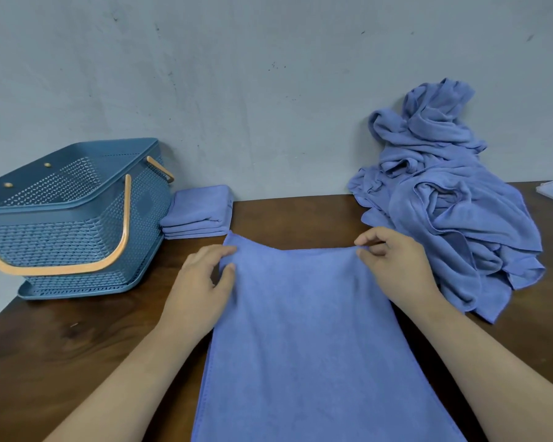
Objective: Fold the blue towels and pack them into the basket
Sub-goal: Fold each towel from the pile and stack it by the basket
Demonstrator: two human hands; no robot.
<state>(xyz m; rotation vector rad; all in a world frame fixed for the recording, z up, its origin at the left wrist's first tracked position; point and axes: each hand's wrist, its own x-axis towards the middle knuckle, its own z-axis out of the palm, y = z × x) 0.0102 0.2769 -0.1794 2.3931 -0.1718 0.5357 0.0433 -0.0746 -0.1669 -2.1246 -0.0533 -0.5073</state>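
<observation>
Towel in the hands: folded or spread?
Spread. The towel lies flat along the table, left hand and right hand pinching its far edge; no fold line shows.

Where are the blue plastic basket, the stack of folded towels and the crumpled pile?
Blue plastic basket (pixel 61 237): head view, front wall.
Stack of folded blue towels (pixel 198 210): head view, top towel.
Crumpled pile of blue towels (pixel 444 202): head view, its middle.

1. A blue towel (pixel 304 339) lies flat on the dark wooden table (pixel 77 339)
2. The left hand (pixel 201 285) and right hand (pixel 393 266) pinch its far corners
3. A folded stack (pixel 198 213) sits beside the basket (pixel 67 215); a crumpled pile (pixel 444 199) lies right
</observation>
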